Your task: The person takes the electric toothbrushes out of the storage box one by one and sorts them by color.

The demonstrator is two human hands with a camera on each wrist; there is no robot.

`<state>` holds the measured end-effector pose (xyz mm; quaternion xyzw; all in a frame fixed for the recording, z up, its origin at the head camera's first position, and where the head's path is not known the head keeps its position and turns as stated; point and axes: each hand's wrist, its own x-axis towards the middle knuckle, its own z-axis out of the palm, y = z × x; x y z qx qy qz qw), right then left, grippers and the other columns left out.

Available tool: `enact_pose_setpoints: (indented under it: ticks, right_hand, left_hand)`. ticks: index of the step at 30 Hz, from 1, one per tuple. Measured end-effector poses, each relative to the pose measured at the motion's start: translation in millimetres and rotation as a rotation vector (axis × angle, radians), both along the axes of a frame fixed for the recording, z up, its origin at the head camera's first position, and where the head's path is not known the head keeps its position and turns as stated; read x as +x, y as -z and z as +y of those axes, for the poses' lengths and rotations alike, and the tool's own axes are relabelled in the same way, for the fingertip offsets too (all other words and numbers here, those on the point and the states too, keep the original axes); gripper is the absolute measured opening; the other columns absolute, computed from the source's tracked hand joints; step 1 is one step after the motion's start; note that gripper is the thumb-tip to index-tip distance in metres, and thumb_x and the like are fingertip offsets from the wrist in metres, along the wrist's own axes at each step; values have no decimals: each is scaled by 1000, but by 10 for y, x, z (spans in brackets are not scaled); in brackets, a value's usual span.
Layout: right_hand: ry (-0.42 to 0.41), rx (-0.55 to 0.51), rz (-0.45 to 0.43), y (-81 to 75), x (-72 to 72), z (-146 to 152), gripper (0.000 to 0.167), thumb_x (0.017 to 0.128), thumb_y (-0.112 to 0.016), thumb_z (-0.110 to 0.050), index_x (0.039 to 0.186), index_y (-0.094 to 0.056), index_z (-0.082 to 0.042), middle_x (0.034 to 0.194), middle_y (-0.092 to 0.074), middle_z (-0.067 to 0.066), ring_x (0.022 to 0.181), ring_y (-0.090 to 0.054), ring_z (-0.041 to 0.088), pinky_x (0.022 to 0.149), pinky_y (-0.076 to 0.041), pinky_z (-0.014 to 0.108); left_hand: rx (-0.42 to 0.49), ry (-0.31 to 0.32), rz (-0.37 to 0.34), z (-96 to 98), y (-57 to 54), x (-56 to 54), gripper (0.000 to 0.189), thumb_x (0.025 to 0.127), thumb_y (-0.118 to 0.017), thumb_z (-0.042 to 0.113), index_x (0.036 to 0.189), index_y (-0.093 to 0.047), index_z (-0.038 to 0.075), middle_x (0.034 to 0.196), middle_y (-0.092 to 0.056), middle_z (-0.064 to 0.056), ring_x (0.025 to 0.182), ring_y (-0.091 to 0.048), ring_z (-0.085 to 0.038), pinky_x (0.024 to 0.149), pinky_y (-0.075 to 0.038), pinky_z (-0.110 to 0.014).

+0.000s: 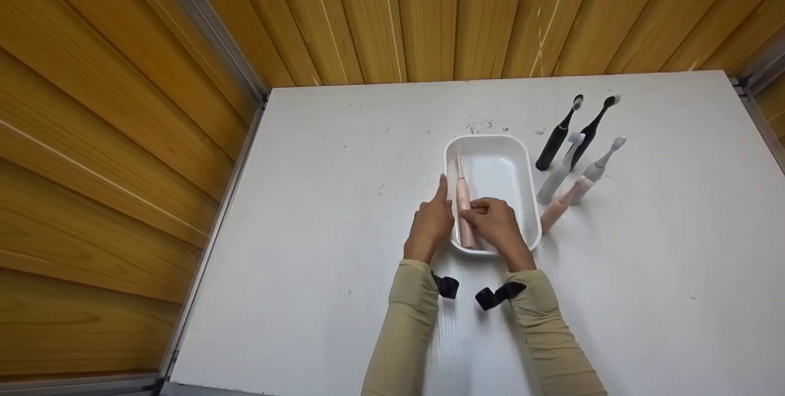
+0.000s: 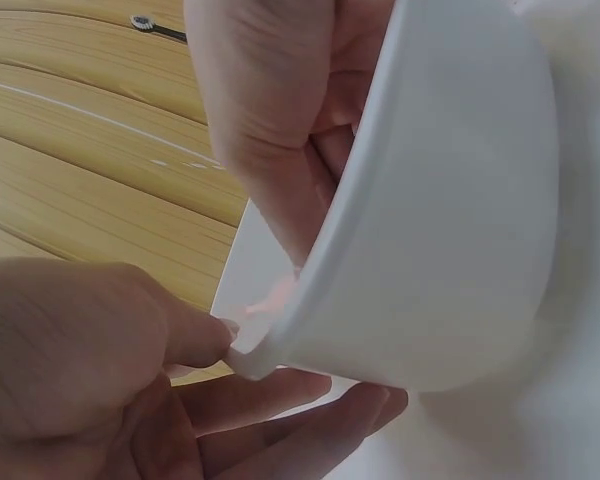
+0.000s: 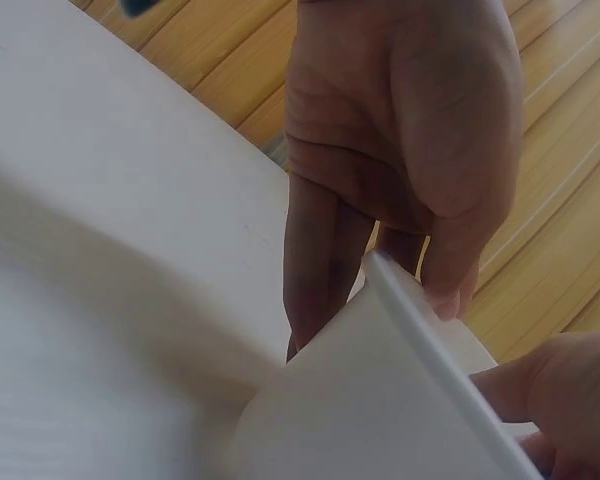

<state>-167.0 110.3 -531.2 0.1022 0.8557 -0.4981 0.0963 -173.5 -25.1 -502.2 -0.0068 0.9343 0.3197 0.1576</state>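
A pink electric toothbrush lies lengthwise along the left side of a white rectangular tray, its brush end toward the back. Reaching into the tray, my right hand pinches the handle between thumb and fingers. My left hand grips the tray's left rim; the left wrist view puts this hand's thumb over the edge and its other fingers along the outside. The tray wall hides most of the toothbrush there. In the right wrist view the tray hides the right fingertips.
Right of the tray several electric toothbrushes stand upright: a black one, another black one, a white one, a grey one and a pink one. Wood-patterned walls border the white table.
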Motion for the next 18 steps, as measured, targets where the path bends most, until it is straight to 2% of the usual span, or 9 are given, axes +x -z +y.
enact_pose_setpoints:
  ticks: [4,8,12,18]
  right_hand:
    - [48,-35,31,-15,10,-16,38,87,-69,-20,117,-64,3,106,-70,20,90,-67,22,71,-49,22]
    - [76,-36,93,-10,24,-34,39,88,-69,-21,119,-64,2,108,-69,20,96,-67,27,78,-51,28]
    - [92,-61,154,-16,25,-42,38,87,-70,-19,118,-64,3,108,-70,20,98,-68,29,83,-52,34]
    - [103,-62,213,-59,38,-20,36,87,-71,-19,116,-65,1,105,-70,18,96,-68,28,81,-51,29]
  left_hand:
    - [-2,5,9,-9,-3,5,54,104,-39,24,154,-19,26,119,-65,-20,91,-66,-28,78,-51,-42]
    - [-12,7,0,-13,-4,3,54,104,-39,24,154,-20,26,117,-66,-21,84,-66,-26,74,-51,-40]
    - [-18,7,-9,-7,-16,0,54,104,-38,25,154,-18,27,118,-65,-22,86,-66,-28,74,-51,-40]
    - [-20,26,-3,-11,-31,-5,54,104,-37,25,154,-18,25,118,-65,-20,84,-66,-25,73,-51,-39]
